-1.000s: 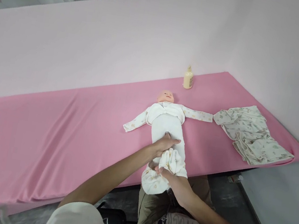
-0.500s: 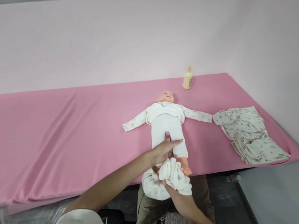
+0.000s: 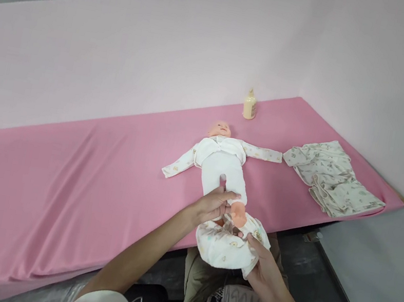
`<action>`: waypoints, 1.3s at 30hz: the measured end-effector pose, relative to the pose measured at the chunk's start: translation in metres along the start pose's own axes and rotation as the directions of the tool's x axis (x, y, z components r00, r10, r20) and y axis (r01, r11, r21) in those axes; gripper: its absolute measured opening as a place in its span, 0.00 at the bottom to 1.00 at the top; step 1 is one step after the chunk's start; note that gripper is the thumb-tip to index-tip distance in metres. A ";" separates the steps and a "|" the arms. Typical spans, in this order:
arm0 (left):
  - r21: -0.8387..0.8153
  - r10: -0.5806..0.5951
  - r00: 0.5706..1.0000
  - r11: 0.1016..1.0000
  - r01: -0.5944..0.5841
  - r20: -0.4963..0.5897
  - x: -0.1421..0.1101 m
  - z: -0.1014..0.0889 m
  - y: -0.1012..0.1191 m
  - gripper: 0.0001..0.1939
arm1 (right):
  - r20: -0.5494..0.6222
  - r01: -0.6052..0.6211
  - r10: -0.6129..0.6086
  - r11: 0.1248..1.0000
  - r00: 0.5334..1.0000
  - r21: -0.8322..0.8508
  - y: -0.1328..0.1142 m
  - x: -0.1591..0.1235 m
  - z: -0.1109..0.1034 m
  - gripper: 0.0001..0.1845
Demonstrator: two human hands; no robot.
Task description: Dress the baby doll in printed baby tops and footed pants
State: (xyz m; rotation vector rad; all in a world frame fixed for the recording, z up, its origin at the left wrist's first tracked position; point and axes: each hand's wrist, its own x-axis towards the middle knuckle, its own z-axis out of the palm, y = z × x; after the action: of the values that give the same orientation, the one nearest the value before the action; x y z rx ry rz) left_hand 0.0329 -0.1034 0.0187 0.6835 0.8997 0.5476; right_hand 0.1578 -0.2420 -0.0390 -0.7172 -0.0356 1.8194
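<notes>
left hand (image 3: 213, 206): fingers grasping the doll's (image 3: 222, 167) lower leg. right hand (image 3: 261, 258): fingers clamped on the printed pants (image 3: 226, 249), at the doll's foot. doll: face-up on pink sheet (image 3: 108, 197).

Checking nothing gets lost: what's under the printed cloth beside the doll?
The pink sheet shows around the printed cloth; anything beneath the folds is covered and can't be seen.

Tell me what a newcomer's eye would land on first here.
Probably the baby doll, face up on the vivid pink cover, arms spread wide. Next, the left hand at its legs and the right hand gripping a printed white garment by its foot. A pale yellow bottle stands beyond its head.
</notes>
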 end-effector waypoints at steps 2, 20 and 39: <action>0.019 0.007 1.000 1.000 -0.006 -0.025 0.000 -0.001 -0.001 0.13 | 0.010 -0.031 0.031 0.997 0.999 0.063 -0.005 -0.001 0.002 0.18; 0.353 -0.022 0.962 0.928 0.120 -0.271 -0.001 0.010 -0.011 0.32 | -0.059 -0.044 0.056 0.981 0.997 0.187 -0.016 -0.026 0.003 0.28; 0.449 0.005 0.959 0.885 0.127 -0.283 0.002 0.015 -0.019 0.32 | -0.272 0.058 -0.043 0.997 0.961 0.048 -0.013 -0.024 0.018 0.32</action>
State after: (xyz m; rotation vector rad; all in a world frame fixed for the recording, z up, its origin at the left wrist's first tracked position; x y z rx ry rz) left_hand 0.0495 -0.1192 0.0105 1.0238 1.3358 0.3739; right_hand 0.1644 -0.2521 -0.0087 -0.9120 0.1750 1.6529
